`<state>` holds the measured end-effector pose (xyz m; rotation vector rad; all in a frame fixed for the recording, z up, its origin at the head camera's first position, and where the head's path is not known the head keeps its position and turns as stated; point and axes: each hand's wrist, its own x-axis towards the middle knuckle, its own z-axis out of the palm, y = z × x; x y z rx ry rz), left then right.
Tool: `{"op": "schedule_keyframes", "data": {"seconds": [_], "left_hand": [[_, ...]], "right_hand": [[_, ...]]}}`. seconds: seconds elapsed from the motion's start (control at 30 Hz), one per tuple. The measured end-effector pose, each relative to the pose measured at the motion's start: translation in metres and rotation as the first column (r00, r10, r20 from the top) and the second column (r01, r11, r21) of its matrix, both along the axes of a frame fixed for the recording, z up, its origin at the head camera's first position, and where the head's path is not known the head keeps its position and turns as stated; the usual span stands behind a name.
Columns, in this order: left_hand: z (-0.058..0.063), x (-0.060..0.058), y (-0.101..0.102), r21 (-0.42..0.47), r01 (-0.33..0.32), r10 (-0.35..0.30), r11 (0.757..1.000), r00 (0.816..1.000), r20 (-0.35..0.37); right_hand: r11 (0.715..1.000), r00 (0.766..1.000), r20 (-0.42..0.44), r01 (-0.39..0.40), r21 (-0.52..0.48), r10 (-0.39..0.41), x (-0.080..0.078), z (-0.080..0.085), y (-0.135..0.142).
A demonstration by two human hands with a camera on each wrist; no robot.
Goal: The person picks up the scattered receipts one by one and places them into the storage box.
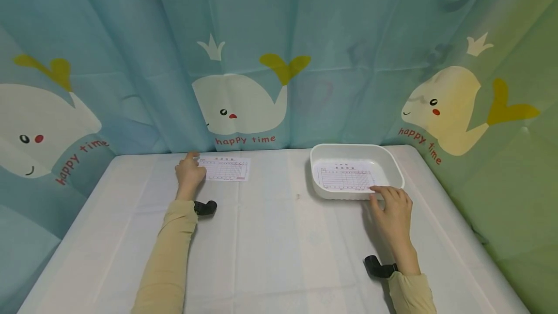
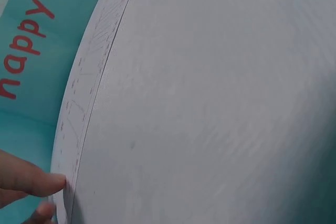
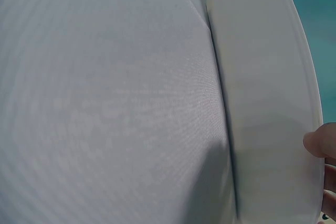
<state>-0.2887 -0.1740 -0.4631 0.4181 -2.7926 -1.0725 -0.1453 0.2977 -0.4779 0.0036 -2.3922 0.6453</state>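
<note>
My left hand (image 1: 190, 174) is at the left end of a printed paper form (image 1: 226, 168) lying near the table's back edge. In the left wrist view, its thumb and a fingertip pinch the end of the thin paper (image 2: 79, 103). To the right stands a white plastic tray (image 1: 392, 171) with a similar printed form (image 1: 344, 177) inside. My right hand (image 1: 394, 212) holds the tray's near rim towards its right end. In the right wrist view, the thumb (image 3: 317, 141) rests on the tray's outer wall, and the other fingers are partly hidden beyond the rim.
A white cloth (image 1: 270, 241) covers the table. Behind it hangs a blue-green curtain (image 1: 340, 105) with whale prints, turning greener on the right side. A black wrist-camera mount (image 1: 205, 208) sits by the left wrist, another mount (image 1: 378, 266) by the right.
</note>
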Motion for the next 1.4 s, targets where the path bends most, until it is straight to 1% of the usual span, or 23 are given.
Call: {"op": "schedule_keyframes", "data": {"seconds": [0.07, 0.17, 0.3, 0.43, 0.57, 0.77, 0.9, 1.17, 1.3, 1.4], "left_hand": [[0.001, 0.001, 0.003, -0.006, -0.022, 0.022, 1.0, 1.0, 0.0], [0.004, 0.003, 0.006, -0.037, -0.048, 0.049, 0.998, 0.999, 0.019], [0.008, 0.004, 0.01, -0.048, -0.048, 0.05, 0.998, 0.998, 0.035], [0.008, 0.004, 0.011, -0.024, -0.038, 0.038, 0.999, 0.999, 0.016], [0.008, 0.005, 0.01, 0.011, -0.042, 0.042, 0.999, 0.999, -0.001], [0.007, 0.006, 0.01, 0.035, -0.047, 0.047, 0.998, 0.999, 0.003], [0.003, 0.005, 0.008, 0.052, -0.044, 0.045, 0.998, 0.999, -0.014], [-0.008, 0.004, 0.004, 0.105, -0.042, 0.055, 0.994, 0.992, -0.117], [-0.011, 0.005, 0.003, 0.112, -0.049, 0.064, 0.993, 0.988, -0.139], [-0.014, 0.005, 0.002, 0.136, -0.043, 0.061, 0.99, 0.988, -0.138]], "right_hand": [[1.0, 1.0, 0.001, 0.001, 0.0, -0.001, 0.0, 0.0, 0.0], [1.0, 1.0, 0.004, 0.0, -0.001, 0.0, 0.0, 0.0, 0.0], [1.0, 1.0, 0.007, 0.001, -0.001, -0.001, 0.0, 0.001, 0.0], [1.0, 1.0, 0.003, 0.002, 0.001, -0.002, 0.001, 0.002, 0.0], [1.0, 1.0, 0.002, 0.004, 0.002, -0.004, 0.0, 0.002, 0.0], [1.0, 1.0, -0.003, 0.004, 0.001, -0.004, 0.0, 0.002, -0.001], [1.0, 1.0, -0.003, 0.005, -0.002, -0.006, 0.0, 0.001, -0.001], [1.0, 1.0, -0.005, 0.005, 0.0, -0.005, 0.0, 0.0, 0.0], [1.0, 1.0, -0.001, 0.005, 0.0, -0.005, 0.0, 0.0, 0.001], [1.0, 1.0, 0.0, 0.005, 0.001, -0.005, 0.0, -0.001, 0.001]]}}
